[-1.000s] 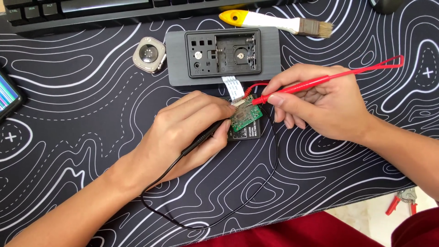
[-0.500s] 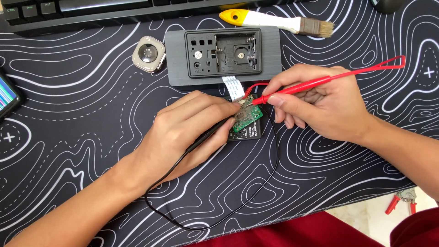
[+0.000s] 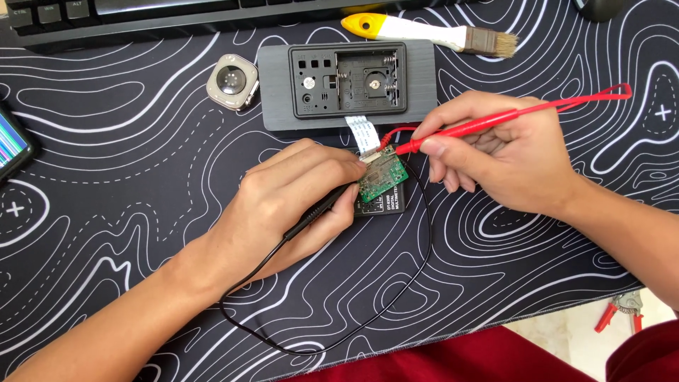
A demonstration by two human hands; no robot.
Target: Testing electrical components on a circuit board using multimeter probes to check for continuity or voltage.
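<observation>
Nothing much has shifted since the earlier frames: both hands keep their probes on the green circuit board (image 3: 382, 175), which lies on the mat (image 3: 106, 163) below the opened grey casing (image 3: 346, 83). Left hand (image 3: 293, 201) fingers pinch the black probe (image 3: 318, 211), right hand (image 3: 495, 159) fingers pinch the red probe (image 3: 467, 127); the casing is already open and the board out on its ribbon, so probing looks mid-way, with reassembly left

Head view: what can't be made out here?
- Black probe tip: hidden under the left hand fingers.
- Green circuit board: left part covered by that hand; components too small.
- Red probe, held in the right hand: tip contact too small.
- Phone, keyboard: cut by frame edges.
</observation>
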